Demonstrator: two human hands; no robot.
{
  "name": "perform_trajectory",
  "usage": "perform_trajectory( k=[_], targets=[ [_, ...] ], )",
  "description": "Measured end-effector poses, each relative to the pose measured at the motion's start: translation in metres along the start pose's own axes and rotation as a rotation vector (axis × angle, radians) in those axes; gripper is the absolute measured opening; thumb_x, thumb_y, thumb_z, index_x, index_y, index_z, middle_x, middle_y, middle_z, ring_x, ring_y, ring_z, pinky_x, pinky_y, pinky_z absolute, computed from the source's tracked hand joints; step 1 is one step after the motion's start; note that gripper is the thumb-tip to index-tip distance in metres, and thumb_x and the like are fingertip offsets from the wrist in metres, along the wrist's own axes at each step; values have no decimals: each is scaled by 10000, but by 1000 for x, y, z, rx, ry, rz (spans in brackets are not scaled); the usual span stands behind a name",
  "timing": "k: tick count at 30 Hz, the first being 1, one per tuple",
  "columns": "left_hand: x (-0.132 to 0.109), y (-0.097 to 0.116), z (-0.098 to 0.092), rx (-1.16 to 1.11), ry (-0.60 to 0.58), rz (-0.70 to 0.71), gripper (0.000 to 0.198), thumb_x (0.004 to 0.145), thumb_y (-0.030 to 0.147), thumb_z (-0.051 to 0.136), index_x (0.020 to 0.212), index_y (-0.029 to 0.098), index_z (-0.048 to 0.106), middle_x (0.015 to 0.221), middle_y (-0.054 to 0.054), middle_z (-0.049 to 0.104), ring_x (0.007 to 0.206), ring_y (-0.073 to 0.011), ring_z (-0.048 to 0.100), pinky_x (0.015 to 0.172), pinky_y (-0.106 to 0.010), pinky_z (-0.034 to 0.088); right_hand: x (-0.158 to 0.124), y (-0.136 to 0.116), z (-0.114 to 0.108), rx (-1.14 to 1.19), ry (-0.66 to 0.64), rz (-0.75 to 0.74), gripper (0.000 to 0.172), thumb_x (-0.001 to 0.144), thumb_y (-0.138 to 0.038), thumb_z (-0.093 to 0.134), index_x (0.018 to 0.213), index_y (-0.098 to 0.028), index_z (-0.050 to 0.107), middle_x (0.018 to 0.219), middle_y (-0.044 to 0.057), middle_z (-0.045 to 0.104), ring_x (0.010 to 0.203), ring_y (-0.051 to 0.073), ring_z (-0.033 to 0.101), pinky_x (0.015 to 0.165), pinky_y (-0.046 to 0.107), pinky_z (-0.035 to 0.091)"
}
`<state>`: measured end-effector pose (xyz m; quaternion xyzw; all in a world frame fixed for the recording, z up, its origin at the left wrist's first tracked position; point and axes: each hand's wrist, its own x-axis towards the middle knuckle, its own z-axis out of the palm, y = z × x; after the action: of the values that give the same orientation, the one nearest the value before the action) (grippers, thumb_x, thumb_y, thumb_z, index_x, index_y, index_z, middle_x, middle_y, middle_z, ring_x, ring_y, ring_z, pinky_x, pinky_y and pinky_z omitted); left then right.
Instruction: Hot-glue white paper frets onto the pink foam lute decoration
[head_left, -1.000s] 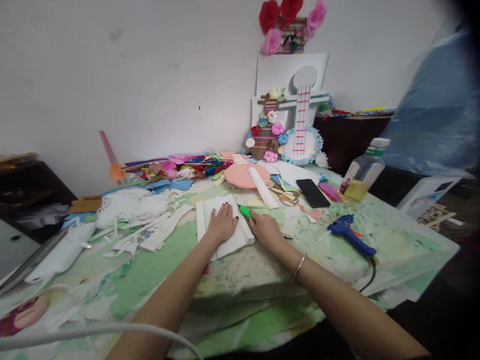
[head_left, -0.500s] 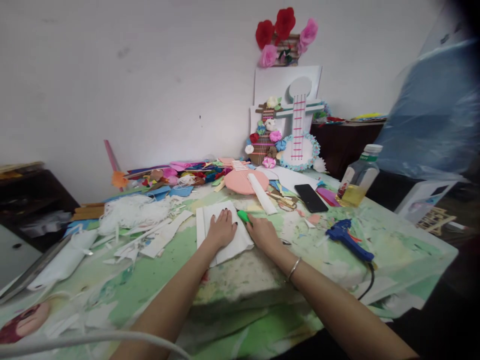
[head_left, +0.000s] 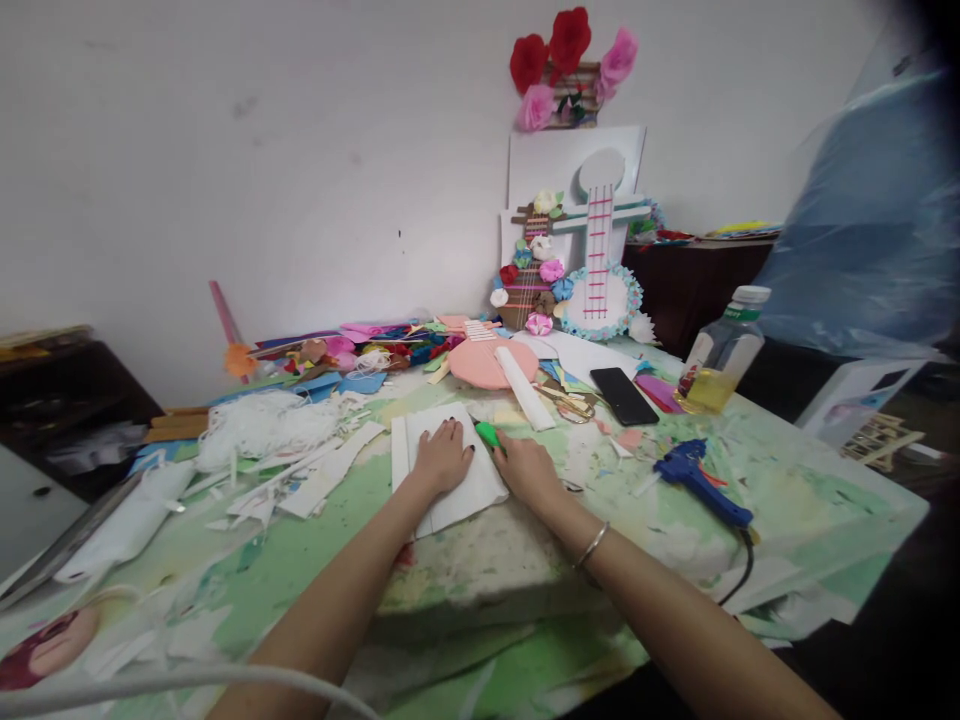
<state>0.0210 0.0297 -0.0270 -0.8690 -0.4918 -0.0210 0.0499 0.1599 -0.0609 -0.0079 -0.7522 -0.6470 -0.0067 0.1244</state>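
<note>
A white sheet of foam board point(head_left: 457, 505) lies on the table in front of me. My left hand point(head_left: 442, 458) rests flat on it, fingers stretched out. My right hand point(head_left: 527, 468) is wrapped round a green utility knife point(head_left: 487, 434), its tip at the sheet's upper right edge. Just beyond the sheet are a round pink guitar body point(head_left: 480, 362) and a white strip point(head_left: 525, 388) leaning across it.
Right of my hands lie a blue glue gun point(head_left: 701, 482) with a cord, a black phone point(head_left: 622, 396) and a bottle of yellow liquid point(head_left: 724, 350). White scraps point(head_left: 262, 430) heap up on the left. Decorated paper guitars point(head_left: 598, 255) stand against the wall.
Both hands stay almost in place on the sheet. The knife and right hand have shifted very slightly toward me; the view has moved a little.
</note>
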Motion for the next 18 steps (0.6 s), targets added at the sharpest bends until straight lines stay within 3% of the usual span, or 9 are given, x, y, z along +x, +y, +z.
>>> perform_trajectory(
  k=[4, 6, 10, 13, 18],
  targets=[
    [20, -6, -18, 1, -34, -19, 380, 910, 360, 318, 1165, 155, 513, 1150, -149, 633, 1073, -285, 574, 934, -548, 347, -5, 5, -2, -15, 0, 1, 383, 937, -344, 353, 1280, -241, 490, 908, 102, 694, 851, 218, 652, 726, 295, 438],
    [27, -6, -22, 6, 4, -42, 349, 924, 301, 296, 1130, 132, 523, 1034, -149, 667, 998, -279, 604, 922, -536, 353, -4, 6, -2, -22, 2, 3, 389, 932, -348, 364, 1287, -246, 487, 899, 100, 697, 839, 221, 655, 709, 293, 441],
    [29, -3, -11, 15, 124, -68, 364, 935, 250, 266, 1166, 127, 518, 1279, -187, 519, 1208, -291, 456, 939, -470, 368, -2, 6, 1, -28, 9, -3, 402, 929, -348, 369, 1300, -238, 482, 883, 99, 701, 812, 215, 661, 688, 280, 442],
    [30, -5, 5, 4, 155, -71, 387, 935, 260, 260, 1230, 151, 486, 1432, -157, 368, 1339, -275, 287, 1029, -500, 285, -2, 7, 3, -31, 9, -14, 408, 929, -348, 370, 1309, -244, 475, 883, 98, 702, 804, 219, 661, 685, 284, 443],
    [39, -13, 21, -41, 106, -58, 500, 946, 317, 206, 1388, 97, 293, 1455, -165, 344, 1346, -235, 299, 1074, -497, 235, 0, 5, 6, -44, -3, -15, 409, 935, -367, 358, 1312, -246, 463, 896, 104, 695, 812, 226, 655, 702, 299, 447]
  ],
)
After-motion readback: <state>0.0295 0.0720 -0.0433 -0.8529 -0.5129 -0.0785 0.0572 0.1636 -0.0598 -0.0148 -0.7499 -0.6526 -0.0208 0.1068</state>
